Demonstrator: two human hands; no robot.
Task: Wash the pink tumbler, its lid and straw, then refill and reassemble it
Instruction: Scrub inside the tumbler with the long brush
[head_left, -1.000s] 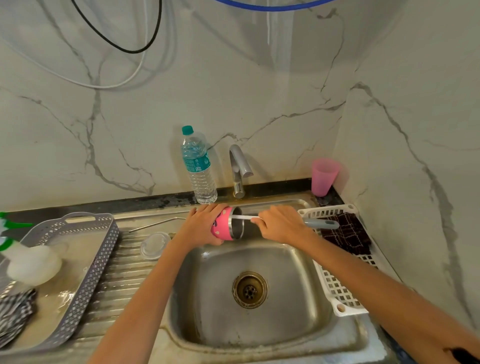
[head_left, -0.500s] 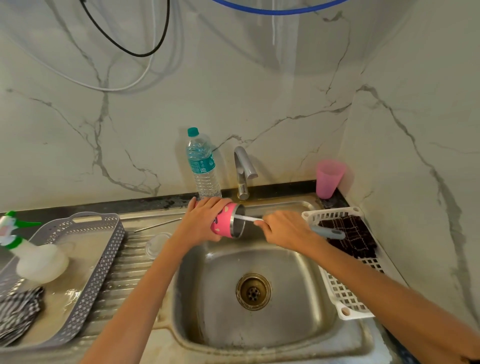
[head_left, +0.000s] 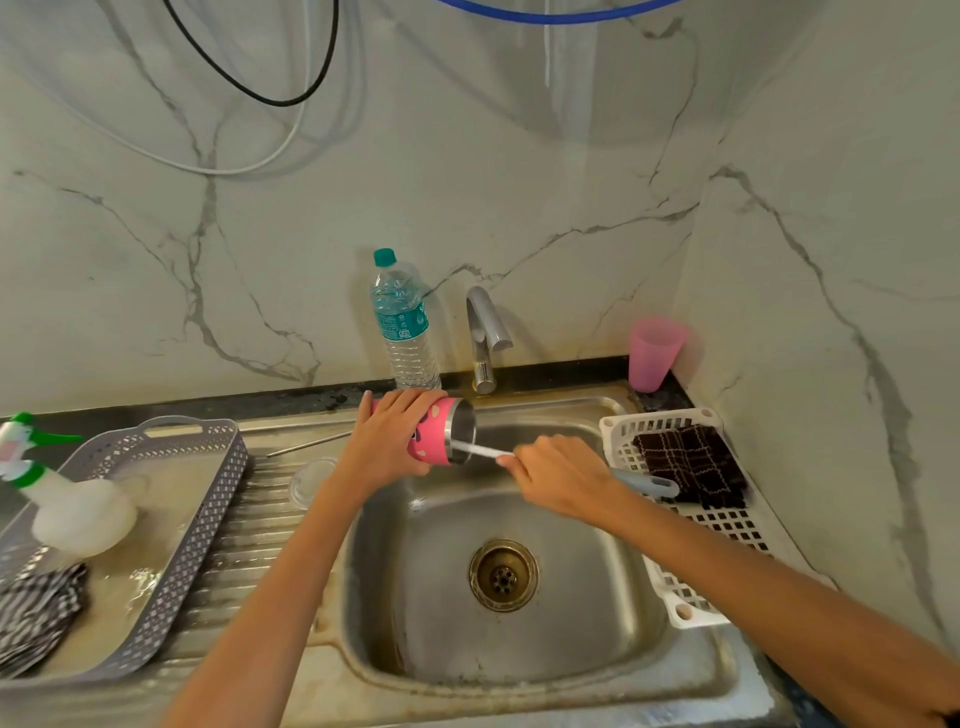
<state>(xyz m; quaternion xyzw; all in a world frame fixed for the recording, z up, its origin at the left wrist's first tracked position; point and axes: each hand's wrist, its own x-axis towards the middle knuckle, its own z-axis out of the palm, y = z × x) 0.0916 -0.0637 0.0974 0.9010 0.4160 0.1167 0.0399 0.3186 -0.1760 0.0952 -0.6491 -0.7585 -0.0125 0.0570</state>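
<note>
Left hand (head_left: 387, 441) fingers curl round the sideways pink tumbler (head_left: 432, 442) (steel rim); right hand (head_left: 558, 475) grips the brush (head_left: 647, 484).

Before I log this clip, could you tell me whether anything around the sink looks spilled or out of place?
Liquid is pooled on the floor of the grey tray left of the sink, beside the spray bottle. Otherwise nothing stands out.

The left hand (head_left: 387, 441) and right hand (head_left: 558, 475) are bare, as are both arms back to the near edge. A small dark patch (head_left: 951, 720) sits on the right arm at the near right corner. Sleeve or band, unclear.
</note>
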